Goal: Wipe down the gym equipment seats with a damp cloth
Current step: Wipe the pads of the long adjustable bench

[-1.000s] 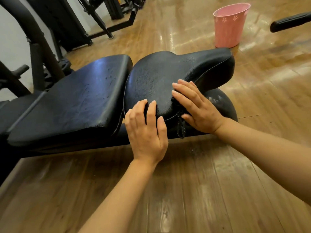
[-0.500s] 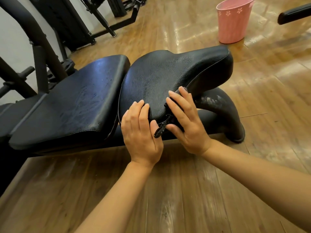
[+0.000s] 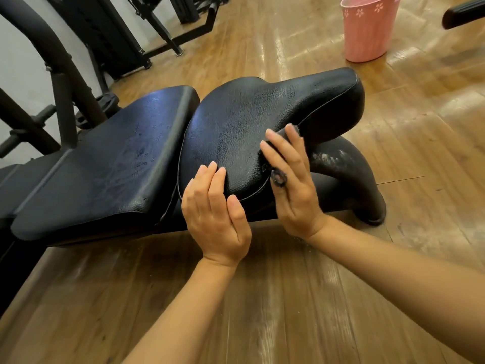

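Note:
A black padded seat point(image 3: 252, 122) of a gym bench rises in the middle of the head view, next to the longer black back pad point(image 3: 110, 164). My left hand point(image 3: 215, 214) rests flat on the seat's near edge, fingers straight. My right hand point(image 3: 291, 185) presses a dark cloth point(image 3: 277, 177) against the seat's right side edge. Most of the cloth is hidden under my fingers; a bunched end pokes out by my thumb and another bit shows above my fingertips.
A pink plastic bucket point(image 3: 367, 30) stands on the wooden floor point(image 3: 288, 298) at the back right. The bench's black curved foot point(image 3: 359, 179) sits under the seat. Black machine frames point(image 3: 63, 72) fill the left and back. A black padded bar point(image 3: 464, 11) juts in top right.
My right hand has slid with the cloth along the seat's side edge, first toward my left hand, then back up and right. My left hand has stayed on the near edge.

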Available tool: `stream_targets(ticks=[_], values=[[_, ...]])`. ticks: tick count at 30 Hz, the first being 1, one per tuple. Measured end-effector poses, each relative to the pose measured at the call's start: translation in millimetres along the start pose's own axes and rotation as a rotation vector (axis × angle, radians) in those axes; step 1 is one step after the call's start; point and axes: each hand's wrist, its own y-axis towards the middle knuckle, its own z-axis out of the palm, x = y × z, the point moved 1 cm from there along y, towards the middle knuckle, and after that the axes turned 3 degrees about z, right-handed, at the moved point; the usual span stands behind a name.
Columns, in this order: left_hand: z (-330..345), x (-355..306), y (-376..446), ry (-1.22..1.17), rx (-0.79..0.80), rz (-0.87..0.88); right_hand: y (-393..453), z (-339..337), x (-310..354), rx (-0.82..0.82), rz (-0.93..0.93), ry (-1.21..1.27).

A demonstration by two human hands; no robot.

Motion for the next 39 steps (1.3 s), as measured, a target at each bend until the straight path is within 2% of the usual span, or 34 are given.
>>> stream_targets(ticks=[3, 6, 8, 14, 17, 20, 22, 26, 30, 34, 36, 39], values=[[1, 0, 0, 0.011, -0.011, 0.002, -13, -2, 4, 0.097, -0.052, 0.06], [0, 0, -1, 0.023, -0.02, 0.003, -5, -9, -8, 0.161, -0.176, -0.021], [0, 0, -1, 0.032, -0.017, 0.008, 7, -17, -22, 0.185, -0.287, -0.13], [-3, -3, 1, 0.026, 0.017, -0.009, 51, -60, -65, 0.117, -0.551, -0.622], [-5, -2, 2, 0.036, 0.045, -0.023, 55, -71, -74, 0.04, -0.505, -0.706], [-7, -6, 4, 0.058, 0.062, -0.026, 51, -61, -66, -0.022, -0.371, -0.657], [-8, -7, 8, 0.083, 0.079, -0.018, 44, -42, -50, 0.026, -0.298, -0.519], [-9, -13, 21, 0.169, 0.127, -0.06, 42, -27, -29, 0.192, -0.386, -0.366], [-7, -19, 31, 0.171, 0.172, -0.076, 60, -63, -54, 0.257, -0.619, -0.632], [-5, -20, 32, 0.154, 0.19, -0.034, 72, -103, -74, 0.179, -0.672, -0.798], [-4, -19, 31, 0.158, 0.18, -0.014, 70, -107, -76, 0.149, -0.651, -0.801], [-3, -18, 29, 0.166, 0.145, -0.004, 65, -108, -78, 0.062, -0.503, -0.763]])
